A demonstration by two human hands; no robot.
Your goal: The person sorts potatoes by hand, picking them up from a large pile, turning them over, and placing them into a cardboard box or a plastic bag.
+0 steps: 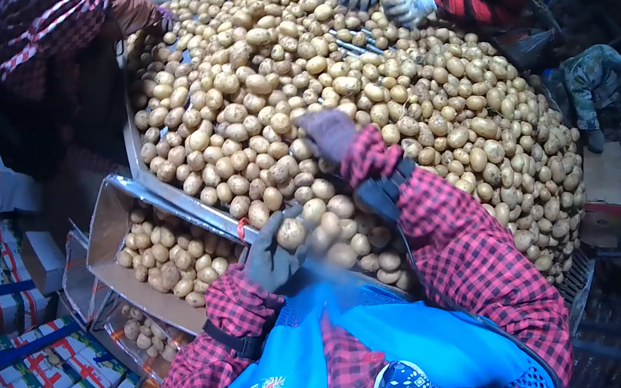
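My left hand (pixel 270 254), in a dark grey glove, is closed round a potato (pixel 291 233) at the near edge of the heap, beside the metal rim. Farther out, my right hand (pixel 329 134) wears a purplish-grey glove and lies over the heap of potatoes (pixel 442 112). Its fingers are smeared by motion and partly turned away, so whether they grip a potato is not visible. Blurred potatoes (pixel 341 255) lie between my left hand and right forearm.
Left of my left hand stands an open carton (pixel 115 269) with potatoes inside. Stacked printed boxes (pixel 83 385) fill the lower left. Across the heap, one person's white-gloved hands (pixel 411 7) touch potatoes; another person (pixel 54 63) leans in at upper left. A cardboard box (pixel 602 181) stands at right.
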